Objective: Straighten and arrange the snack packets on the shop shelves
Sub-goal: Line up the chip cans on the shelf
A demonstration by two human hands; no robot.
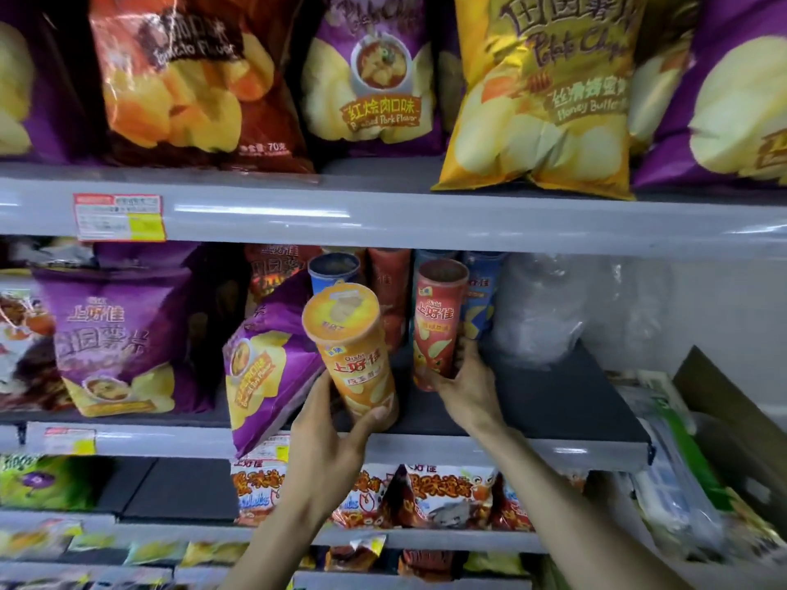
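My left hand (330,436) grips the base of an orange chip canister (353,355), tilted left at the front of the middle shelf (532,402). My right hand (466,387) holds the lower part of a red chip canister (438,325) standing a little further back. Behind them stand blue canisters (334,272) and another red one (389,287). A purple chip packet (264,368) leans against the orange canister's left side and hangs over the shelf edge.
Large chip bags fill the top shelf: red (187,78), purple (370,74), yellow (549,91). Purple bags (115,342) stand at the middle shelf's left. Clear plastic wrap (541,308) sits at its right. Orange snack packets (447,491) line the lower shelf. Cartons (724,419) lie at right.
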